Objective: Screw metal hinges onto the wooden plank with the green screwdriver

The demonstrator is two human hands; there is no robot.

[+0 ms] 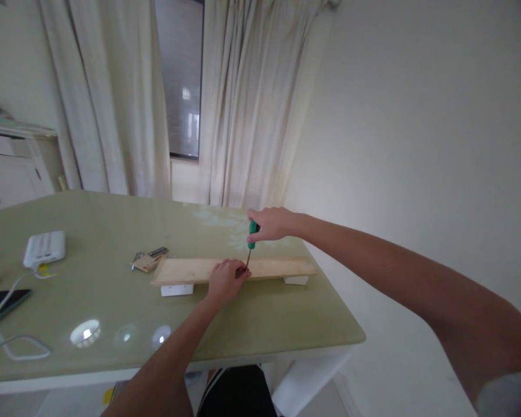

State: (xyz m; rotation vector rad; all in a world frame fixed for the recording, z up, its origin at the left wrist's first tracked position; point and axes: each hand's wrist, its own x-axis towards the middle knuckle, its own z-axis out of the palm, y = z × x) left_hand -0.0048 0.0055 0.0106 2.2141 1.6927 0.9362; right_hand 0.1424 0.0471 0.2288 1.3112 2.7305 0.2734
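A pale wooden board [278, 267] lies across two small white blocks on the green table [113, 220]. My right hand [270, 224] is closed round the green handle of a screwdriver [252, 231], which stands nearly upright with its tip on the board. My left hand [224, 280] rests on the board's near edge, its fingers pinched together at the screwdriver's tip on something too small to make out.
Keys and a small tag [149, 259] lie left of the board. Further left are a white power bank [44, 248], a white cable [8, 341] and a dark phone [2, 302]. Curtains and a window stand behind the table. The table's right edge is close to the board.
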